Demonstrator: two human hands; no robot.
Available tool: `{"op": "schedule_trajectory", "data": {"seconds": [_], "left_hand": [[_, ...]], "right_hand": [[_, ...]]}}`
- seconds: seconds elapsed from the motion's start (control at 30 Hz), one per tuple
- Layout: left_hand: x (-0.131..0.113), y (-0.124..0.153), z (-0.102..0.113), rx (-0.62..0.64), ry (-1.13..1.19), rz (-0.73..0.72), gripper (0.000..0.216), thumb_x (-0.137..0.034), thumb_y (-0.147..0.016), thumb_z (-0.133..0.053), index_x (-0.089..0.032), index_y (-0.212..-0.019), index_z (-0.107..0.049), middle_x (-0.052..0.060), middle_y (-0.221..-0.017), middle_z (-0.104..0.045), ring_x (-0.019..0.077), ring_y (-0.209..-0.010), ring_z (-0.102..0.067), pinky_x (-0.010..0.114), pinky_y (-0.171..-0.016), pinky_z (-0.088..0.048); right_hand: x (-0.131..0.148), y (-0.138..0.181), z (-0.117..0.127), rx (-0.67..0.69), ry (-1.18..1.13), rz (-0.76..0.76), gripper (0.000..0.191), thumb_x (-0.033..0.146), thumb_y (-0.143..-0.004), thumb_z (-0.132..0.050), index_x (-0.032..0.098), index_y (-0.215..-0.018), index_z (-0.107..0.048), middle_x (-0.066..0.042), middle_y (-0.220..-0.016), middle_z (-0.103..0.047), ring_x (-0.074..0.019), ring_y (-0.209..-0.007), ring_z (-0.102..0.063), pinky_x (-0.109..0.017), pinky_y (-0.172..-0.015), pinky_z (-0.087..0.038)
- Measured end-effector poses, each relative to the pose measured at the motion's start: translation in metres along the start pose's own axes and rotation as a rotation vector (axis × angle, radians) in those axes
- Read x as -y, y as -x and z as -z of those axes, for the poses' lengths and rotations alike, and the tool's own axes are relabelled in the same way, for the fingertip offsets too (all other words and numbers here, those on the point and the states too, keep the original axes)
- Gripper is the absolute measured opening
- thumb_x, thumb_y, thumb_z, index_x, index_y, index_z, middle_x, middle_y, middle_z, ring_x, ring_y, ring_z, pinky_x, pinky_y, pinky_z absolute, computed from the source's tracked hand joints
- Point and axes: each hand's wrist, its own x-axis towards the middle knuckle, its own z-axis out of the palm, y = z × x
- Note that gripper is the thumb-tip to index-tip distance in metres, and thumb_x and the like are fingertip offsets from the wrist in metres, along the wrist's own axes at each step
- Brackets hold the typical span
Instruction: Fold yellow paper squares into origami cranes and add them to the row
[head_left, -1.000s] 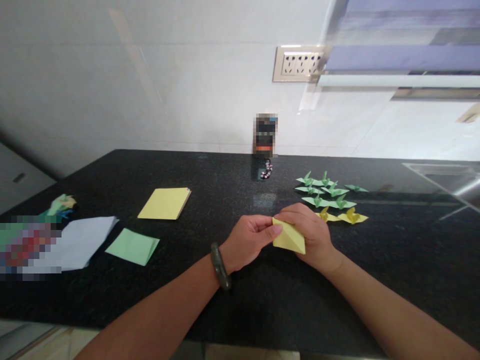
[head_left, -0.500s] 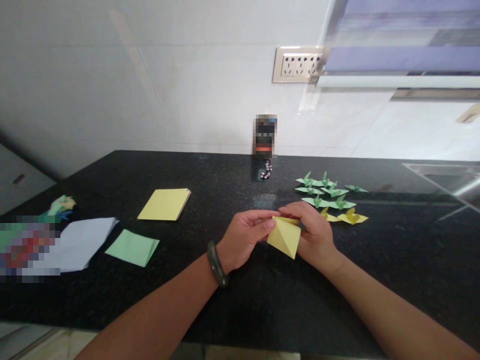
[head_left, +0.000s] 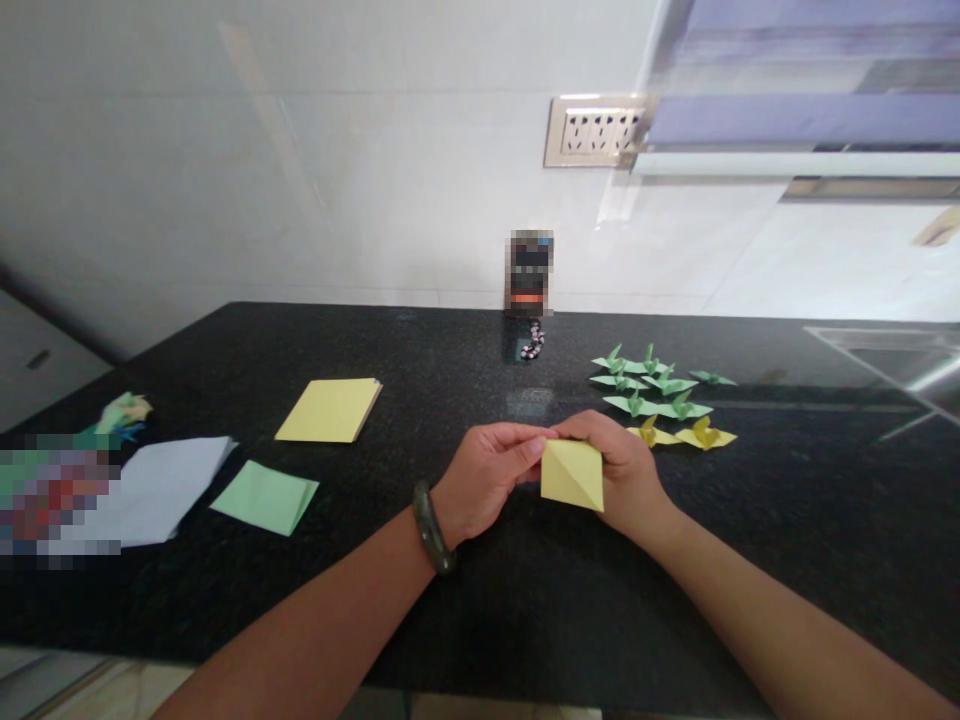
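Both my hands hold a folded yellow paper (head_left: pixel 573 475) just above the black countertop (head_left: pixel 450 590). My left hand (head_left: pixel 486 477), with a dark bangle at the wrist, pinches the paper's upper left corner between thumb and fingers. My right hand (head_left: pixel 626 475) grips it from behind and along its right side. The paper is a small square with a diagonal crease facing me.
Several folded green and yellow paper cranes (head_left: pixel 660 398) lie behind my right hand. A stack of yellow sheets (head_left: pixel 328 410), a green sheet (head_left: pixel 264 495) and white paper (head_left: pixel 157 485) lie to the left. A sink edge (head_left: pixel 885 352) is at far right.
The yellow paper has been turned and flattened between my hands, from a tilted diamond shape into a squarer face toward me. Both hands stayed in the same spot.
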Motion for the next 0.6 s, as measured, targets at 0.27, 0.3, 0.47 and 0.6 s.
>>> {"op": "schedule_trajectory", "data": {"seconds": [0.27, 0.3, 0.47, 0.6], "left_hand": [[0.0022, 0.0003, 0.002, 0.035, -0.055, 0.0, 0.02, -0.025, -0.07, -0.067, -0.013, -0.086, -0.071, 0.008, -0.083, -0.07, 0.0162, -0.076, -0.064, 0.032, -0.078, -0.047], [0.0021, 0.0004, 0.002, 0.036, -0.057, 0.0, 0.02, -0.025, -0.07, -0.067, -0.013, -0.086, -0.071, 0.009, -0.083, -0.07, 0.0162, -0.076, -0.064, 0.032, -0.078, -0.047], [0.0003, 0.0011, 0.001, 0.054, -0.022, 0.011, 0.021, -0.024, -0.07, -0.067, -0.012, -0.087, -0.071, 0.009, -0.082, -0.07, 0.016, -0.076, -0.064, 0.032, -0.078, -0.047], [-0.0024, 0.0014, -0.0008, 0.068, 0.012, 0.046, 0.025, -0.027, -0.069, -0.068, -0.01, -0.087, -0.07, 0.009, -0.079, -0.069, 0.0161, -0.072, -0.063, 0.032, -0.074, -0.048]], "right_hand": [[0.0001, 0.0006, 0.0008, -0.02, 0.075, 0.11, 0.014, 0.02, -0.074, -0.06, 0.02, -0.088, -0.056, -0.003, -0.073, -0.062, -0.0154, -0.065, -0.059, -0.026, -0.056, -0.047], [0.0, 0.0007, 0.0013, -0.013, 0.08, 0.122, 0.016, 0.02, -0.074, -0.06, 0.02, -0.089, -0.056, -0.004, -0.074, -0.062, -0.0157, -0.066, -0.059, -0.027, -0.056, -0.047], [-0.0019, 0.0003, 0.0039, 0.011, 0.09, 0.17, 0.021, 0.02, -0.072, -0.061, 0.019, -0.092, -0.055, -0.006, -0.077, -0.062, -0.0171, -0.07, -0.06, -0.028, -0.059, -0.048], [-0.0024, -0.0017, 0.0049, 0.034, 0.089, 0.158, 0.022, 0.019, -0.073, -0.059, 0.019, -0.095, -0.056, -0.006, -0.079, -0.062, -0.0173, -0.071, -0.06, -0.028, -0.059, -0.048]]}}
